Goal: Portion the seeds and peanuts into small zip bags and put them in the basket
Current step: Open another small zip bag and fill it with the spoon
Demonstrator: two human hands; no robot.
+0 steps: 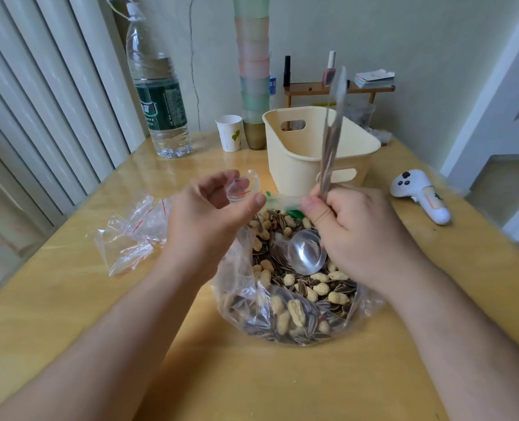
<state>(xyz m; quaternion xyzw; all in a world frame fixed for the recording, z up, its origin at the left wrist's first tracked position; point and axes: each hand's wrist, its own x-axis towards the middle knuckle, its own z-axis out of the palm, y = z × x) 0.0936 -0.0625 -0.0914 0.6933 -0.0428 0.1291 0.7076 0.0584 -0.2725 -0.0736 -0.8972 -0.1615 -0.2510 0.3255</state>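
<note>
Seemingly, right hand (352,226) fingers pinch zip bag (332,132).

one basket (297,153), one bottle (158,95), two hands (212,214)

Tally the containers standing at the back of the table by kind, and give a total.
Water bottle: 1
Paper cup: 1
Cream basket: 1
Stack of pastel cups: 1 stack; the number of cups in it cannot be told
Total: 4
</note>
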